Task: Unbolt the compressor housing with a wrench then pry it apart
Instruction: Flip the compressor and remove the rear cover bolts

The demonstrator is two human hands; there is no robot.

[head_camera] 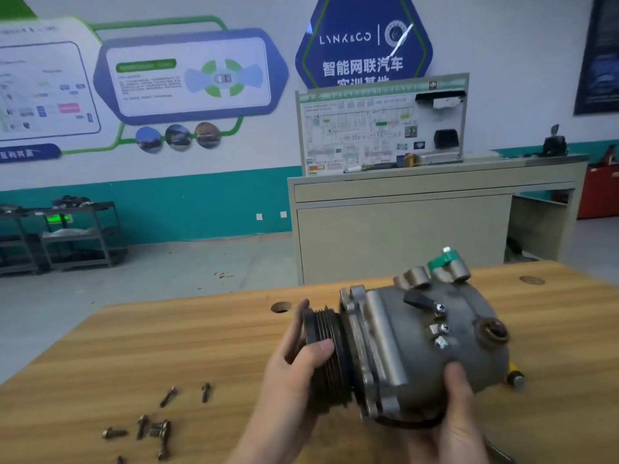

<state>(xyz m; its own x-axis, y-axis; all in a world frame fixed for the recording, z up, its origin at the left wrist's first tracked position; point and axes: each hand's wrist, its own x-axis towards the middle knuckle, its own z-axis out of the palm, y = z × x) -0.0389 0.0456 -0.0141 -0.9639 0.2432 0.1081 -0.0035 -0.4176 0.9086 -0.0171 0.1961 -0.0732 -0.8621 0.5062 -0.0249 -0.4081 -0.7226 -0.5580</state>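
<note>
Left hand: the left hand curls around the grooved black pulley, thumb on top and fingers behind its front face.
Right hand: the right hand cups the rear of the compressor housing from below, thumb pressed on the grey shell.
Compressor housing: a dull grey metal body, held between both hands just above the wooden surface, lying on its side with the pulley end to the left. A green-taped port rises at the top rear; a brownish round cap and small screws sit on the side.
Hard to make out: the underside is hidden by the right hand, so contact with the surface cannot be told; the wrists are cut off at the lower edge.
Loose bolts: several bolts lie scattered on the surface to the lower left, well apart from the housing.
Beyond: a beige workbench with a wiring display board, wall posters, and metal shelving at left.
</note>
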